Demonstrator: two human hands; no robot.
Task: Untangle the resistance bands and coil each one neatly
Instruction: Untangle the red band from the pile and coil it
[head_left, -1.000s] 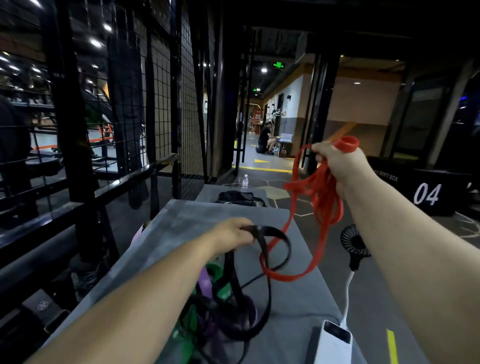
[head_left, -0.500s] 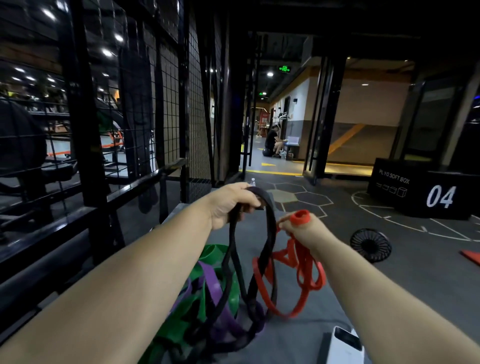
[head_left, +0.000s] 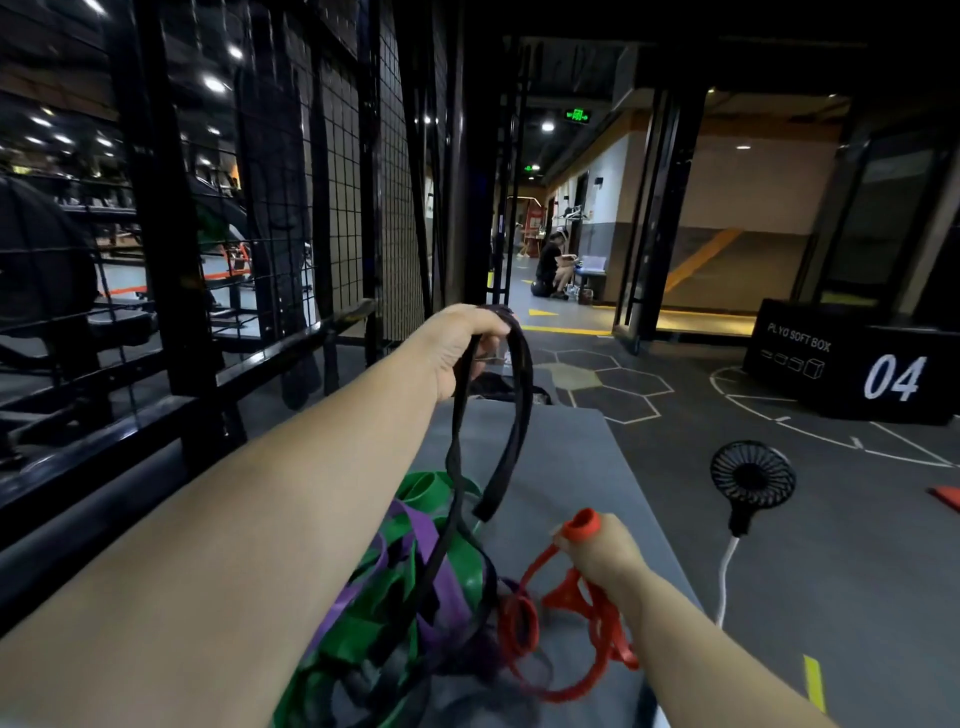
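The person's left hand (head_left: 462, 348) is raised above the far end of the grey surface (head_left: 566, 467), fingers curled round the top of the black band (head_left: 519, 400). The band hangs from the fist in a long loop whose lower strands run down into the heap below.

The right hand (head_left: 602, 551) sits low and nearer the camera, closed in a fist on the red band (head_left: 571, 597). A short loop of the band sticks up above the knuckles, and the rest spills beneath the hand in several curls onto the surface.

Left of the red curls, the green band (head_left: 431, 488) and the purple band (head_left: 415, 530) lie knotted together with the black strands. How they cross is hard to make out, since the near part of the heap is blurred.

To the right, a small black fan (head_left: 752, 480) stands on the floor with a white cable (head_left: 724, 577) running from its base. Beyond it is a black box (head_left: 857, 374) marked 04, and a person (head_left: 550, 265) sits far down the corridor.
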